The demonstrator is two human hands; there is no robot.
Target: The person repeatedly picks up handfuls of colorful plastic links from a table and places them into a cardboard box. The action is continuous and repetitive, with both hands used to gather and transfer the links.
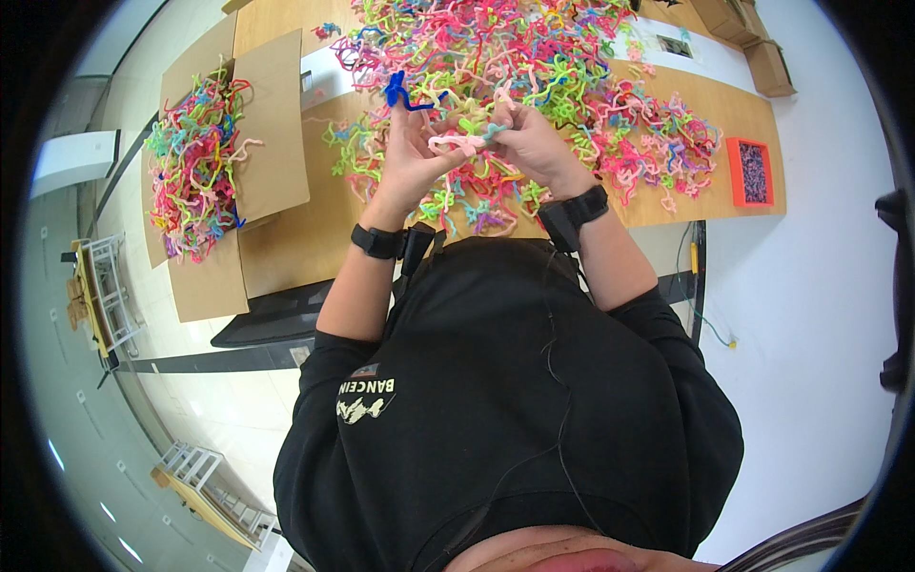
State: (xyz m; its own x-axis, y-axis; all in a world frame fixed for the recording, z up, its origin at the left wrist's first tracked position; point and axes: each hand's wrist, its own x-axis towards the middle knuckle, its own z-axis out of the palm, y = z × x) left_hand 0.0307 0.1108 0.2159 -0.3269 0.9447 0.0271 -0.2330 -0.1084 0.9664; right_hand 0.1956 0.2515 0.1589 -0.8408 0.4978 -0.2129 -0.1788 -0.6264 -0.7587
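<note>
My left hand [413, 154] grips a pale pink fuzzy pipe-cleaner piece [468, 145] between thumb and fingers. A dark blue pipe-cleaner piece [395, 90] shows at its raised fingertip; whether it is held or lies behind cannot be told. Close by on the right, my right hand [536, 146] pinches a teal pipe-cleaner piece [493, 131] that meets the pink one. Another light pink strand [503, 93] stands up at the right fingers. Both hands are over a large heap of multicoloured pipe-cleaner pieces [472, 43], many twisted into small flower-like shapes.
An open cardboard box [275, 136] heaped with similar pieces [196, 171] is at the left. On the wooden table [758, 121], an orange-red tray [735, 175] of small dark bits sits near the right edge. Cardboard boxes [768, 68] stand at the far right.
</note>
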